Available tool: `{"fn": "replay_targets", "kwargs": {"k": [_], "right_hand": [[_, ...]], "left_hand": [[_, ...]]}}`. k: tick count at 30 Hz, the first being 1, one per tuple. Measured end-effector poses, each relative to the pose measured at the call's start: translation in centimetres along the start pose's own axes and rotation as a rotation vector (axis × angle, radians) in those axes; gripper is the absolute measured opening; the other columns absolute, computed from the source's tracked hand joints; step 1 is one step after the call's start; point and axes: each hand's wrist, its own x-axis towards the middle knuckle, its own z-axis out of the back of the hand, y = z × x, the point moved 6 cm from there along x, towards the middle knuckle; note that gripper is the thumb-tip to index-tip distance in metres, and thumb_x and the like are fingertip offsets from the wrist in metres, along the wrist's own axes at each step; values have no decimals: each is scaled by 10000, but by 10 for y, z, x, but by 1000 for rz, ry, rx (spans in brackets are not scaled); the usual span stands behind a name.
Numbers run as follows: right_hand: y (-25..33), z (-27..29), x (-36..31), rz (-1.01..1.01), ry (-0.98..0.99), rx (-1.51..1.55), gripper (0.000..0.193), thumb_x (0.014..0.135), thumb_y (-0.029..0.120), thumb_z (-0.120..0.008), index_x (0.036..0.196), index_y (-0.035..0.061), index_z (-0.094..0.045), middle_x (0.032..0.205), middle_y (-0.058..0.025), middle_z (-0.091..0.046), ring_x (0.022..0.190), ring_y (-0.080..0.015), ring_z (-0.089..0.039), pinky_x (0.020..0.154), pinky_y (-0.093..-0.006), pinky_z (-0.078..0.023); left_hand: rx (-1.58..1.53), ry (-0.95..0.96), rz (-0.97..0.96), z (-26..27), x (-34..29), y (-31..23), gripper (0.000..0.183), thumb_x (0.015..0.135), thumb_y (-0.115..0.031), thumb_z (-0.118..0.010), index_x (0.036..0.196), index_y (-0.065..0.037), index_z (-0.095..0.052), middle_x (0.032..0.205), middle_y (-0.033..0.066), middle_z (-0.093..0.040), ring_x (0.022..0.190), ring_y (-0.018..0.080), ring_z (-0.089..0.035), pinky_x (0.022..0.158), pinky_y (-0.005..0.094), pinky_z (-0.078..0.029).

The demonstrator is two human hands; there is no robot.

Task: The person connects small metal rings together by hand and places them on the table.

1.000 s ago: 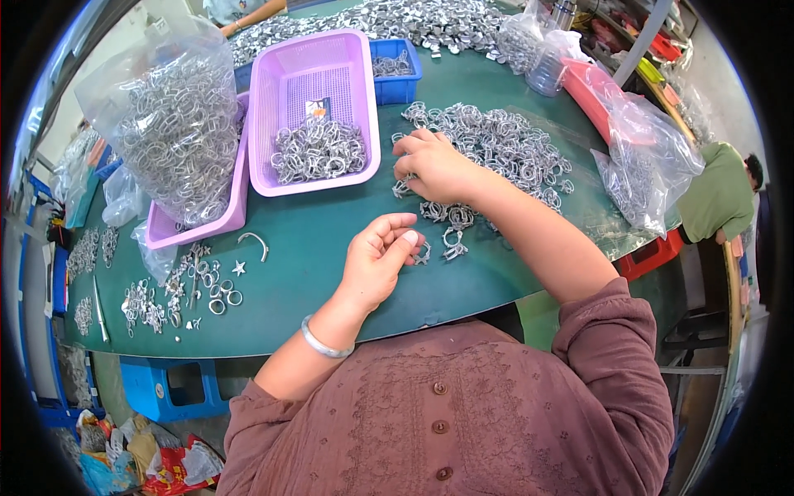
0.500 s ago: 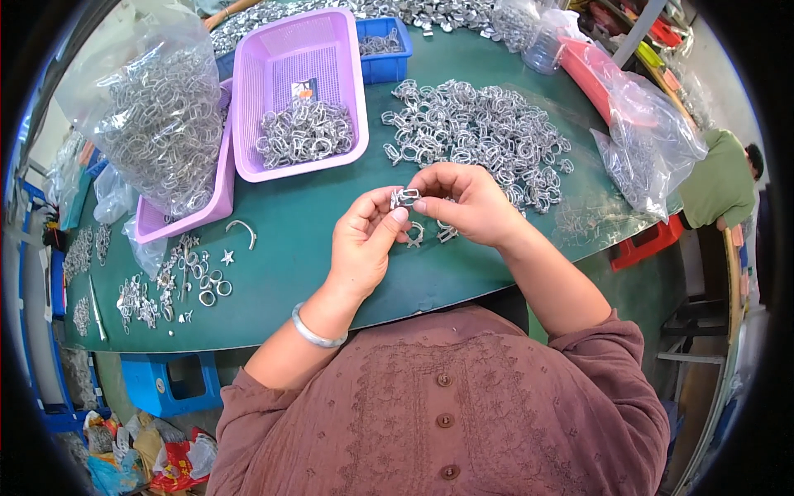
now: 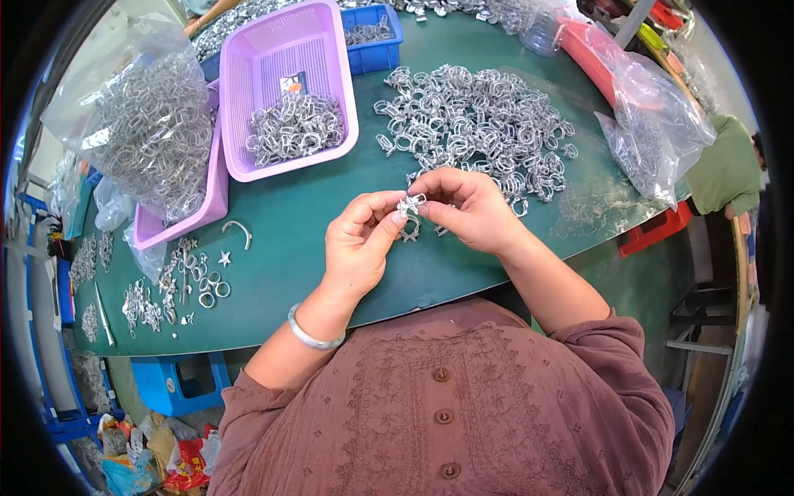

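My left hand (image 3: 357,244) and my right hand (image 3: 470,213) meet over the near middle of the table. Between thumbs and fingertips both pinch a small silver metal piece (image 3: 410,203) with a looped frame; fingers hide part of it, and its exact kind is too small to make out. Just below the fingertips, a similar silver piece (image 3: 410,231) lies on the green tabletop (image 3: 289,285). Beyond my hands spreads a broad heap of silver ring-like metal pieces (image 3: 480,120). A pale bangle (image 3: 313,331) circles my left wrist.
A purple basket (image 3: 353,107) holding similar pieces stands far left of centre, beside a blue bin (image 3: 389,54). A full clear bag (image 3: 149,132) rests in another purple tray (image 3: 219,186). Loose rings (image 3: 213,289) and tweezers (image 3: 103,314) lie left; a plastic bag (image 3: 662,140) sits right.
The piece between my fingertips has been turned and now shows a different side. My hands stay close together in nearly the same place; the view has shifted slightly.
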Motion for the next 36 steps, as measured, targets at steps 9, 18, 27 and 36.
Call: {"fn": "replay_targets", "kwargs": {"k": [9, 18, 27, 36], "right_hand": [[-6, -1, 1, -24, 16, 7, 144, 805, 30, -618, 947, 9, -608, 795, -4, -611, 709, -53, -545, 633, -212, -451], [-6, -3, 0, -54, 42, -72, 132, 810, 58, -624, 935, 16, -619, 790, 6, -608, 698, -45, -530, 631, -213, -443], [-3, -9, -3, -180, 110, 137, 134, 831, 90, -626, 924, -7, -622, 803, -4, -611, 718, -52, -535, 653, -205, -439], [-2, -11, -4, -267, 110, 254, 140, 837, 117, -626, 910, -2, -618, 801, -14, -613, 704, -69, -550, 652, -211, -454]], "left_hand": [[24, 14, 4, -1, -1, -3, 165, 855, 16, -566, 1016, 10, -599, 916, 18, -569, 753, 58, -535, 654, 188, -455], [66, -7, 50, 2, -1, -4, 205, 884, -87, -559, 1071, -3, -567, 856, 16, -597, 699, 68, -545, 606, 190, -447], [-84, 14, 207, 3, -1, 4, 232, 911, -155, -525, 1083, -8, -574, 843, 12, -609, 674, 60, -525, 594, 192, -433], [-75, -7, 232, 2, -1, 3, 199, 917, -118, -492, 1063, -9, -573, 800, 14, -600, 657, 62, -536, 582, 188, -438]]}}
